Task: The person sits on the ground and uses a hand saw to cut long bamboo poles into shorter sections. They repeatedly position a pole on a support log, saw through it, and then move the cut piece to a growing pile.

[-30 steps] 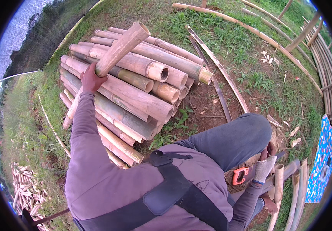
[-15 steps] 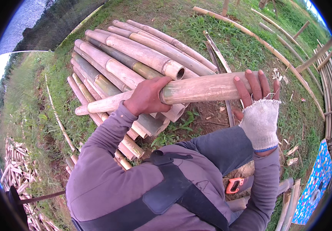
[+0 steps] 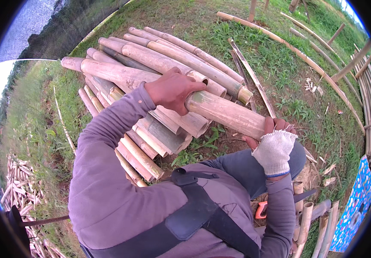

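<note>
1. The left hand is bare and curls closed over the top of a thick bamboo pole, gripping it near its middle.
2. The right hand wears a white knit glove with a blue cuff; it cups the pole's near right end from below, its fingers wrapped up around the cut end.
3. The pole lies almost level across the scene, from far left to near right, held above a stack of similar bamboo lengths. Whether it touches the stack I cannot tell.
4. The stack sits on grass, its cut ends facing near and right; some ends show hollow bores.
5. The person wears a purple-grey long-sleeved top with a dark strap across the chest, and grey trousers.
6. An orange-handled tool lies on the ground just right of the knee, beside a few short bamboo pieces.
7. At the near right edge lies a blue sheet printed with pale and red dots; no label or sign can be read on it.
8. Thin split strips lie on the grass just right of the stack, and a long pole runs beyond them to the far right.
9. A heap of small bamboo offcuts lies at the near left.
10. Pale chips are scattered on the grass at the right.
</note>
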A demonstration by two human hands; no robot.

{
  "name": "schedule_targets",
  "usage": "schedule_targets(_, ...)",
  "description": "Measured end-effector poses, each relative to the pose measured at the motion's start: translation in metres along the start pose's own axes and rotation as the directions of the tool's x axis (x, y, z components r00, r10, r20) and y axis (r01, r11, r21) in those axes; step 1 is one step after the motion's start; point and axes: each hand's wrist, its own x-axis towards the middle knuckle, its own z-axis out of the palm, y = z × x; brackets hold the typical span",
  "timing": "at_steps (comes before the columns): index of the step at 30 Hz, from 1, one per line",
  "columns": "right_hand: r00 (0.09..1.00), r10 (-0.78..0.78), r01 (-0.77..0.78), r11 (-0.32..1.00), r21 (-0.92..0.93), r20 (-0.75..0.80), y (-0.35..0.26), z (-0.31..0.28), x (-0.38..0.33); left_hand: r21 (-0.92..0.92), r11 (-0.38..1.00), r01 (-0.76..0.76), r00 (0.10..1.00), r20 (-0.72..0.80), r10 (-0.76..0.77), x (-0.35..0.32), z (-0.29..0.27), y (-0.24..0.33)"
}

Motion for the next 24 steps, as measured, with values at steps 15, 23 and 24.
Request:
schedule_targets(15, 0.955, 0.155, -0.111, 0.977, 0.183, -0.251, 0.014, -0.034, -0.068, 0.163, 0.81, 0.563, 0.824, -0.183, -0.536, -0.057, 0.077, -0.219)
schedule_targets(23, 0.497, 0.817, -0.737, 0.575, 0.354, -0.294, 0.096, 0.035, -0.264, -0.107, 0.979, 0.172, 0.777, -0.596, -0.201, 0.042, 0.043, -0.21)
schedule_targets(24, 0.371, 0.914, -0.829, 0.405, 0.384, -0.164, 0.101, 0.057, -0.3, -0.136, 0.987, 0.084, 0.795, -0.589, -0.149, 0.073, 0.029, -0.174)
